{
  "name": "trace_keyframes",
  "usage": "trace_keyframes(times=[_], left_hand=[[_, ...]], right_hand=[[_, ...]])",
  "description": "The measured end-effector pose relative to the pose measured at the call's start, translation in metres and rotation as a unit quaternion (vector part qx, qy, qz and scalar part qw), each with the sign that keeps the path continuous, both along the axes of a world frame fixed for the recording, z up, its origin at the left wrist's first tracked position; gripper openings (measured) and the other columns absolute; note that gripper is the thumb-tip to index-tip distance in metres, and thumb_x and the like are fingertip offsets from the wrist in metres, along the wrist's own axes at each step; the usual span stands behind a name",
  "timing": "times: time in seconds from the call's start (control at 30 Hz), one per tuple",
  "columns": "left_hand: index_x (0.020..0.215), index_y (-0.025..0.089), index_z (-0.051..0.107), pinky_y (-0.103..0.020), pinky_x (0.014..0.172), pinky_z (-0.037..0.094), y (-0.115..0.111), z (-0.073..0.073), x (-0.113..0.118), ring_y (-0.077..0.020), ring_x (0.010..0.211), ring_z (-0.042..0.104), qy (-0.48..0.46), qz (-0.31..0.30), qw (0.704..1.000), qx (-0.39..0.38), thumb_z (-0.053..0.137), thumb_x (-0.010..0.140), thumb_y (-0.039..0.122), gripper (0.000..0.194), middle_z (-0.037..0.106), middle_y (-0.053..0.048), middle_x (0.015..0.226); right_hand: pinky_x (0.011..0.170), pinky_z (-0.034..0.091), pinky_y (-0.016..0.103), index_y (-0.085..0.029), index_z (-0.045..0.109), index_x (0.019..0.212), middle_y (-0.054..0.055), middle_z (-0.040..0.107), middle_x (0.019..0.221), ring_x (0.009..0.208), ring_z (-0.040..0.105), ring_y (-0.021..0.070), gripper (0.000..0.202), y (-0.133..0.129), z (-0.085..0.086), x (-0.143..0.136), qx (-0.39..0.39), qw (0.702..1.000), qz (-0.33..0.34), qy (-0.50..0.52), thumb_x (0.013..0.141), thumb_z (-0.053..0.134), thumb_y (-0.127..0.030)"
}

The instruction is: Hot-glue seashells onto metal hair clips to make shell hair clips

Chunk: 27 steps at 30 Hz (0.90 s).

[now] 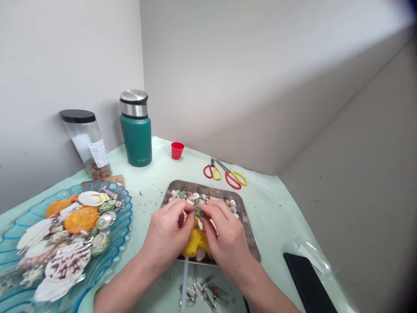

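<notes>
Narrow fingertip pinch, left hand (170, 226) and right hand (230, 230) together, holds a small green shell (199, 212) above the metal tray (249, 230); likely light, stiff, smooth and chip-prone, best taken gently by its rounded sides

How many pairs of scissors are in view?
2: the smaller pair lies beyond the metal tray, near the wall; the larger pair lies just to its right. Neither looks hidden.
</notes>
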<state>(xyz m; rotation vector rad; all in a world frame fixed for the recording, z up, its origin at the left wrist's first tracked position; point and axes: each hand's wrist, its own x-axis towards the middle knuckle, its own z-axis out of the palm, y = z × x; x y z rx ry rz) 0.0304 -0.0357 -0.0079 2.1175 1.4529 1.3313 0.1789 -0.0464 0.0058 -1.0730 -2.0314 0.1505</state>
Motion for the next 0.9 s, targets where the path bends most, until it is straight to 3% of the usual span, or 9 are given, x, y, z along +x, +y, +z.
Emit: trace_keyframes(times=[0.27,0.5,0.63,0.8,0.9], left_hand=[[0.075,0.019,0.057,-0.022,0.056,0.040,-0.0008,0.0038,0.0003,-0.0101,0.056,0.052,0.000,-0.001,1.000,0.001,0.049,0.079,0.013,0.012,0.057,0.002,0.066],[0.078,0.021,0.061,-0.021,0.051,0.040,0.0004,0.0081,-0.0018,-0.0098,0.050,0.051,-0.053,0.026,0.996,-0.069,0.052,0.079,0.021,0.009,0.061,0.003,0.065],[0.078,0.021,0.062,-0.021,0.050,0.041,0.0003,0.0061,-0.0017,-0.0096,0.049,0.052,-0.073,0.016,0.993,-0.093,0.053,0.079,0.023,0.009,0.062,0.003,0.064],[0.078,0.021,0.064,-0.020,0.045,0.040,0.0002,0.0058,0.0004,-0.0098,0.048,0.050,-0.114,0.009,0.982,-0.150,0.055,0.078,0.027,0.010,0.060,0.003,0.061],[0.077,0.021,0.063,-0.020,0.046,0.040,0.0002,0.0051,-0.0002,-0.0099,0.048,0.049,-0.108,0.003,0.984,-0.142,0.055,0.078,0.025,0.009,0.058,0.003,0.060]], right_hand=[[0.076,0.050,0.030,-0.019,0.057,0.101,0.007,0.058,0.094,0.086,0.057,0.0170,0.025,0.0005,0.0012,0.0003,-0.014,1.000,0.001,0.010,0.086,0.043,-0.006],[0.071,0.051,0.029,-0.021,0.051,0.114,0.006,0.057,0.099,0.079,0.058,0.0158,0.034,-0.0001,0.0044,0.0041,-0.093,0.994,-0.010,0.047,0.082,0.052,-0.009],[0.071,0.050,0.029,-0.022,0.052,0.111,0.004,0.059,0.098,0.074,0.058,0.0144,0.035,0.0025,0.0000,0.0028,-0.121,0.991,-0.016,0.056,0.080,0.056,-0.009],[0.078,0.049,0.030,-0.021,0.055,0.106,0.003,0.064,0.097,0.086,0.060,0.0169,0.028,0.0028,-0.0023,0.0032,-0.104,0.993,-0.024,0.045,0.081,0.055,-0.010],[0.075,0.050,0.030,-0.019,0.056,0.106,0.006,0.064,0.096,0.085,0.060,0.0178,0.027,0.0018,-0.0007,0.0051,-0.064,0.998,-0.016,0.009,0.082,0.052,-0.009]])
